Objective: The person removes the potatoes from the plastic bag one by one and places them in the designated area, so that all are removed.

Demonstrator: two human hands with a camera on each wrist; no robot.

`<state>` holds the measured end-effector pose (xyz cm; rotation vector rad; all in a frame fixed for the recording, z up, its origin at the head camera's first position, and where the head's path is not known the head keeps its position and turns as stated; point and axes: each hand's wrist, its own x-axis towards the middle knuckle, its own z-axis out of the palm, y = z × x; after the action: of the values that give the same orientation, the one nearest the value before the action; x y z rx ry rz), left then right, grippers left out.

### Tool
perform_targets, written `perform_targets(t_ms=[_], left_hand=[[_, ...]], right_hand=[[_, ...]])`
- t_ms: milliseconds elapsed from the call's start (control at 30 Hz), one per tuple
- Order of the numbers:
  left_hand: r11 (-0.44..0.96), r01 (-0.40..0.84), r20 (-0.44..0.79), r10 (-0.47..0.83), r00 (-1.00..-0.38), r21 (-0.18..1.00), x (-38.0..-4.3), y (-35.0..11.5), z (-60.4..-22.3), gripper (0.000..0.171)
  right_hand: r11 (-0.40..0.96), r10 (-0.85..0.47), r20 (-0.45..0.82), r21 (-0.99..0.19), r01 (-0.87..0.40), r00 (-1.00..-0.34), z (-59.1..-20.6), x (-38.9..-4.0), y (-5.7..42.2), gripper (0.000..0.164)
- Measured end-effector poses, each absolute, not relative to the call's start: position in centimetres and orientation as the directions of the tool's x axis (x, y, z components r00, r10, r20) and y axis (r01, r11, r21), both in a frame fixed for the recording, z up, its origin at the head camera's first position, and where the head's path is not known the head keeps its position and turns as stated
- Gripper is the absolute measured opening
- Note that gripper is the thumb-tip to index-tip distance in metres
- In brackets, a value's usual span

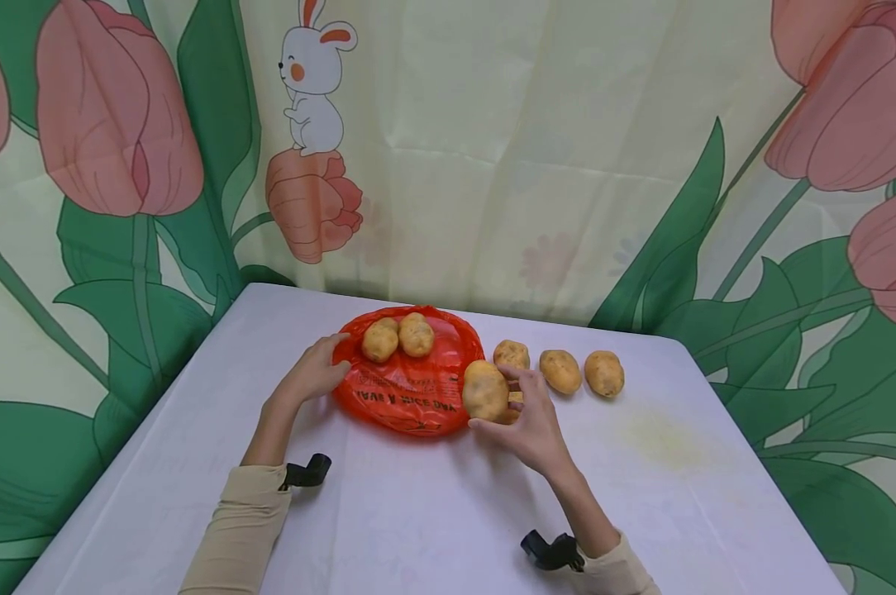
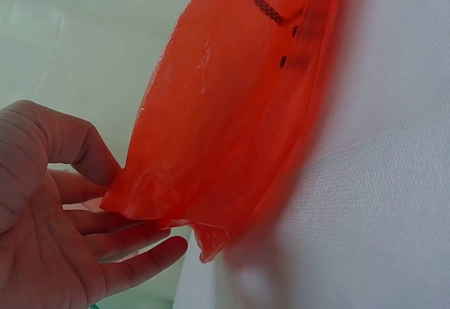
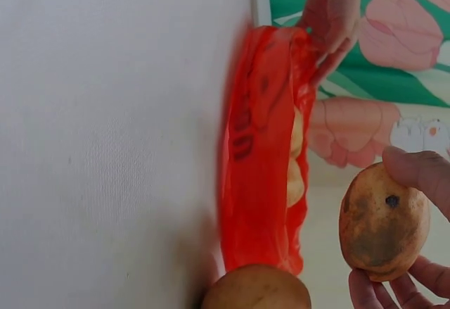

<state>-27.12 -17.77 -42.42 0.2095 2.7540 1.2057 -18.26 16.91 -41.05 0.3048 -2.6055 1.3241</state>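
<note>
A red plastic bag (image 1: 411,413) with printed lettering lies on the table, its mouth spread wide and facing up. Two potatoes (image 1: 417,335) sit inside it toward the back. My left hand (image 1: 317,369) pinches the bag's left rim between thumb and fingers, as the left wrist view shows up close. Above the bag's right edge, my right hand (image 1: 528,426) grips a potato (image 1: 485,391) between thumb and fingertips. In the right wrist view this potato (image 3: 383,224) shows a dark spot and a greyish patch. Another potato (image 1: 513,405) is partly hidden behind the right hand's fingers.
Right of the bag, three more potatoes stand in a row at the back: a near one (image 1: 511,354), a middle one (image 1: 560,371) and a far-right one (image 1: 604,373). A white cloth covers the table (image 1: 388,529). Behind it hangs a tulip-print curtain (image 1: 478,165).
</note>
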Motion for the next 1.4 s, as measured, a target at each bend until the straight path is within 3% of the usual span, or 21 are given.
perform_targets(t_ms=[333,1400], left_hand=[[0.676,0.066,-0.072,0.174,-0.982,0.734,-27.3,-17.7,-42.7,0.060],[0.676,0.049,-0.096,0.176,-0.980,0.736,-27.1,-17.6,-42.3,0.060]], right_hand=[[0.610,-0.015,0.213,-0.772,-0.177,-0.977,-40.9,-18.2,18.6,0.090],[0.661,0.107,0.228,-0.744,-0.102,-0.968,-41.3,-18.1,24.0,0.091]])
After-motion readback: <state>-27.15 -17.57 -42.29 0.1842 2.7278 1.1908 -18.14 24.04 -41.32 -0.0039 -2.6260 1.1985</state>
